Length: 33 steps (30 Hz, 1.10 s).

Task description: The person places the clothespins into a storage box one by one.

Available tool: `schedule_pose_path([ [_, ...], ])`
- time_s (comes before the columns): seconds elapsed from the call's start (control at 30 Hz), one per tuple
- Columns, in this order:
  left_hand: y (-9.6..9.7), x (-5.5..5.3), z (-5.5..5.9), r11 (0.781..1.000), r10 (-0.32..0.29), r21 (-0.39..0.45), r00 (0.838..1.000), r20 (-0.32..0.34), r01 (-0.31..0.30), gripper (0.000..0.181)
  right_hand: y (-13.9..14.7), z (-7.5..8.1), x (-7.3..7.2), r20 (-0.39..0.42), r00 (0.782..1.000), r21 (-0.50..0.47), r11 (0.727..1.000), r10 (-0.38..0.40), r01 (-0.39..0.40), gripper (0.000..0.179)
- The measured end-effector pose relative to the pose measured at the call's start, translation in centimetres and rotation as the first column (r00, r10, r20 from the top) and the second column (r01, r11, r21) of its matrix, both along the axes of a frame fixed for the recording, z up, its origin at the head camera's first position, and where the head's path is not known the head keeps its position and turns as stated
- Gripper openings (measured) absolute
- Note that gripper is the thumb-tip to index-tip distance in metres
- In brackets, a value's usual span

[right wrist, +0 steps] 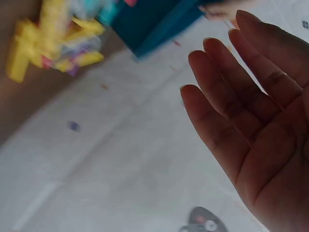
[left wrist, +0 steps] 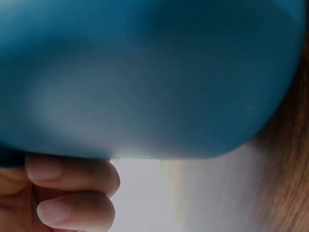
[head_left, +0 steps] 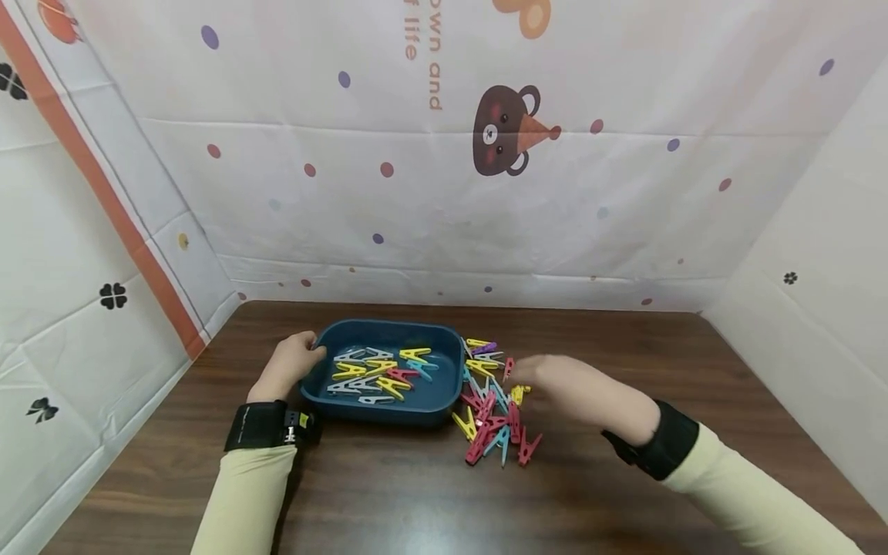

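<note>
A dark blue plastic basin [head_left: 385,412] holds several yellow, white, light blue and red clothespins [head_left: 381,367]. My left hand [head_left: 286,368] grips its left rim, thumb over the edge; in the left wrist view the curled fingers [left wrist: 72,175] lie against the outside of the basin [left wrist: 154,96]. Just right of the basin is a loose pile of clothespins [head_left: 494,416], mostly red with some yellow, light blue, white and purple. My right hand [head_left: 565,383] hovers at the pile's right side. The right wrist view shows its palm bare and its fingers [right wrist: 212,116] extended, holding nothing.
The brown wooden table [head_left: 388,493] spreads under everything. A white printed cloth [head_left: 416,208] with dots and a bear hangs behind the table's back edge, and similar cloth covers both sides. Dark bands [head_left: 260,425] wrap both wrists.
</note>
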State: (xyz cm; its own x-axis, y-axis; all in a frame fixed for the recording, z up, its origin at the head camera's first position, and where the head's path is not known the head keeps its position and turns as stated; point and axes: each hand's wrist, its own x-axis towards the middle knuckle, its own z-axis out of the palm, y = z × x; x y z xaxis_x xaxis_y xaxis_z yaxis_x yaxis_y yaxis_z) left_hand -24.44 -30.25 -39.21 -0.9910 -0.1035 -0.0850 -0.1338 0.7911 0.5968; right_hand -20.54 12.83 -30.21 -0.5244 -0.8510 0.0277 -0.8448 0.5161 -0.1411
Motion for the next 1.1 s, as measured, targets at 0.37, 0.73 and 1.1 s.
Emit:
schedule_pose_path([
  [0.37,-0.2,0.2,0.1,1.0,0.004,0.021,1.0,0.009,-0.004,0.027,2.6,-6.1,1.1,-0.041,0.997,-0.002,0.998,0.06,-0.06,0.021],
  [0.73,-0.2,0.4,0.0,1.0,-0.008,0.025,1.0,0.004,0.008,0.027,2.6,-7.7,1.1,-0.109,0.989,-0.029,0.994,0.102,-0.105,0.011],
  [1.1,0.0,0.3,0.0,1.0,-0.008,0.023,1.0,-0.005,0.008,0.028,1.6,-4.4,1.0,-0.088,0.995,0.008,0.999,0.049,-0.049,0.012],
])
